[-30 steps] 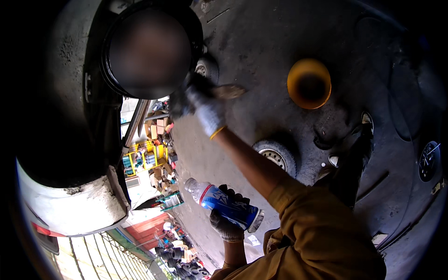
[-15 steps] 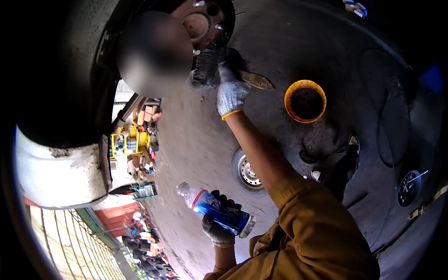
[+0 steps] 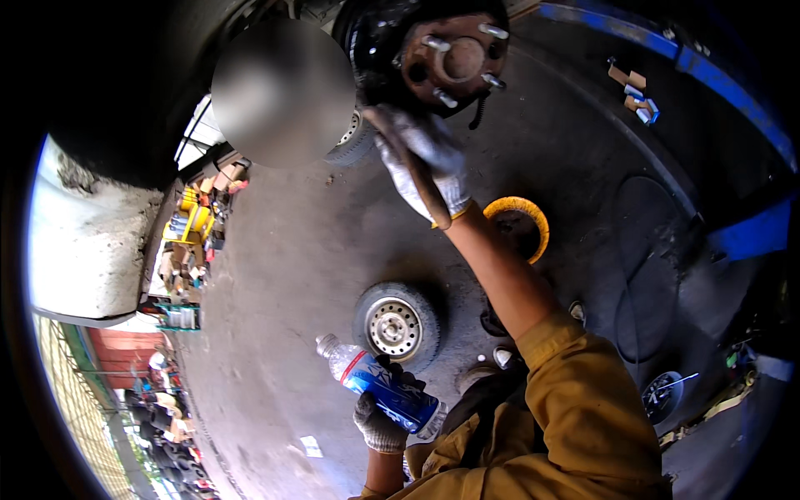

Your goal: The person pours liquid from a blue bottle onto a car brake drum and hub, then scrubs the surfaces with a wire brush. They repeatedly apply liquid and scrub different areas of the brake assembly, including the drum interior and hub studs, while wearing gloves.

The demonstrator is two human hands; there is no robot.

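Observation:
My right hand (image 3: 437,162), in a whitish knit glove, is closed around a brush by its worn wooden handle (image 3: 427,193). The bristles cannot be made out now. Just above the hand is a rusty wheel hub (image 3: 462,60) with several bare studs, set against a dark brake part. Lower down, my left hand (image 3: 382,425), in a glove with dark fingers, grips a clear plastic bottle (image 3: 385,390) with a blue label. The bottle lies tilted, its neck toward the upper left, and I cannot tell how much liquid is in it.
A wheel with a tyre (image 3: 393,327) lies on the dark floor. Beyond my right forearm stands a yellow-rimmed bucket (image 3: 537,223). Small boxes (image 3: 633,92) lie by a blue beam (image 3: 612,32). A white body panel (image 3: 92,233) hangs at the left, and a round blur covers part of the upper view.
The view has shifted, bringing the hub and floor wheel more fully into sight. My right hand has turned, and the brush handle now points down toward my wrist. The left hand keeps the bottle.

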